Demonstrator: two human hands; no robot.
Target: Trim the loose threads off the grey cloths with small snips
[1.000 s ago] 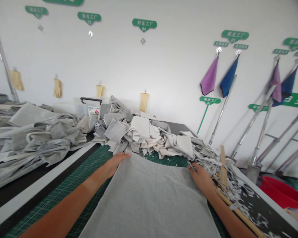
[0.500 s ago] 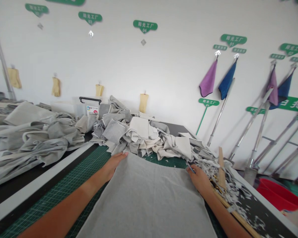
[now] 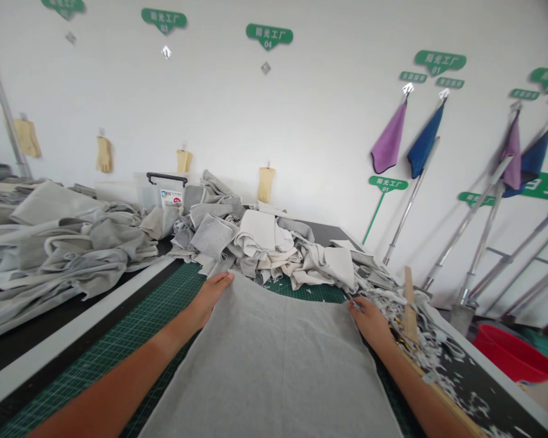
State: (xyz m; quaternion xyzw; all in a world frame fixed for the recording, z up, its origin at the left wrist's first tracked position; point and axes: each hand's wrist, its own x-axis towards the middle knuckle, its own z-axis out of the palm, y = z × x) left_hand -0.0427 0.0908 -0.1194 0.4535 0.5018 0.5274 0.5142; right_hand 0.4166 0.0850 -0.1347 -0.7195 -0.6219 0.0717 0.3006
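Observation:
A wide piece of light grey cloth (image 3: 274, 359) spreads toward me over the green cutting mat (image 3: 164, 304). My left hand (image 3: 212, 295) pinches its far left corner between thumb and fingers. At the far right corner, my right hand (image 3: 368, 322) is closed on the cloth's edge. A slim metal tool (image 3: 355, 302) also sticks out of the right fingers; its kind is too small to make out. Between the two hands the far edge sags slightly. Just beyond it lies a heap of grey and off-white cloth pieces (image 3: 260, 234).
More grey cloth (image 3: 73, 249) is piled at left. Cut scraps (image 3: 438, 359) and a wooden strip (image 3: 410, 304) lie at right. Behind the heap stands a clear plastic box (image 3: 153, 194) with a black handle. A red bucket (image 3: 511, 356) and long-handled tools (image 3: 411, 207) are by the wall.
The camera view has shifted slightly, so the wall signs sit higher. Both hands still grip the cloth's far corners, which have barely moved.

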